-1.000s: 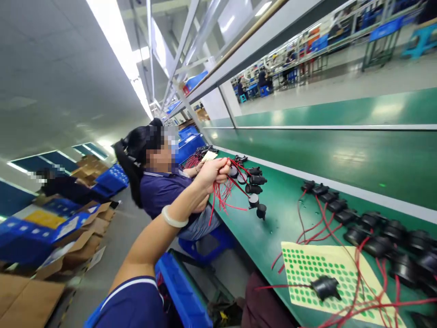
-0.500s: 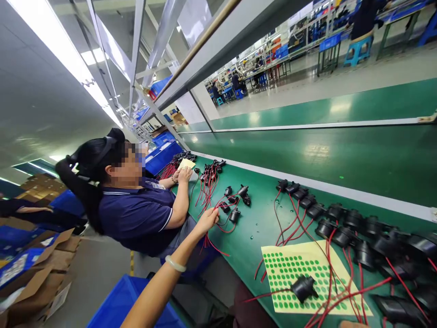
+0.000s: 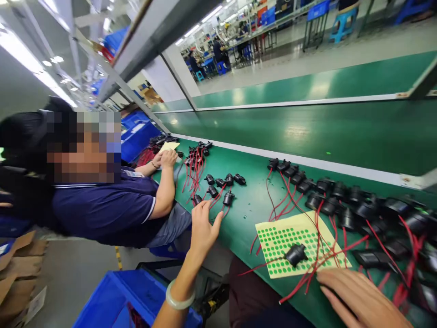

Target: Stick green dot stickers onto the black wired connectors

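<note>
The left hand (image 3: 202, 226) is laid flat at the edge of the green bench top (image 3: 252, 209), fingers spread and empty, their tips just short of a small cluster of black plastic sockets with thin red leads (image 3: 220, 187). These parts are judged light and rigid, the leads limp and easily tangled; the moulded body is the better hold. A yellow sheet of green dot stickers (image 3: 283, 237) lies further right, one black socket (image 3: 295, 254) resting on it. The right hand (image 3: 362, 298) lies palm down over red wires (image 3: 307, 278), fingers loosely extended, nothing clamped.

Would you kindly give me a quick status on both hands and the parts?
Left hand open, fingers by small wired parts. Right hand flat on red wires. One part on dotted sheet.
</note>
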Tool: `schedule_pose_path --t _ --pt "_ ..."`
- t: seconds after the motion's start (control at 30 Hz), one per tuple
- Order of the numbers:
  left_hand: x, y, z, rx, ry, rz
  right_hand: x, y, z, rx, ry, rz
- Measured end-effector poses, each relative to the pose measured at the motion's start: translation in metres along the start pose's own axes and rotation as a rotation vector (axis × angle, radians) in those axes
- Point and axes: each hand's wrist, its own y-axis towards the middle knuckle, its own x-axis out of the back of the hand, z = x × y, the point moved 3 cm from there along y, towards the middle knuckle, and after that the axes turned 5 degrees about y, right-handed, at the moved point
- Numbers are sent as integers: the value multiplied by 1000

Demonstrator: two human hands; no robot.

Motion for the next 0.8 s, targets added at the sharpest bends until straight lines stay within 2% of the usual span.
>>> schedule_pose_path --t 0.07,0.13,0.23,0.37,0.47,0.6,0.7,0.8 --pt "-7 -13 -32 -160 -126 -9 6 24 9 -74 2 3" --pt "-21 -27 -61 -283 -265 82 7 41 13 -129 9 -17" --pt "-44 -43 -87 -335 -356 199 6 55 13 -176 13 -53" --pt "-67 -45 -86 -174 -407 275 4 73 8 -168 34 -75" --pt "-74 -45 -77 -4 -499 299 -4 90 9 -131 57 -41" --pt "-79 -50 -72 215 -727 369 -19 107 14 -87 91 16" --pt "-81 -55 -73 292 -871 406 -32 113 18 -76 107 58" --pt "-80 -60 -74 329 -924 401 -44 116 21 -84 109 87"
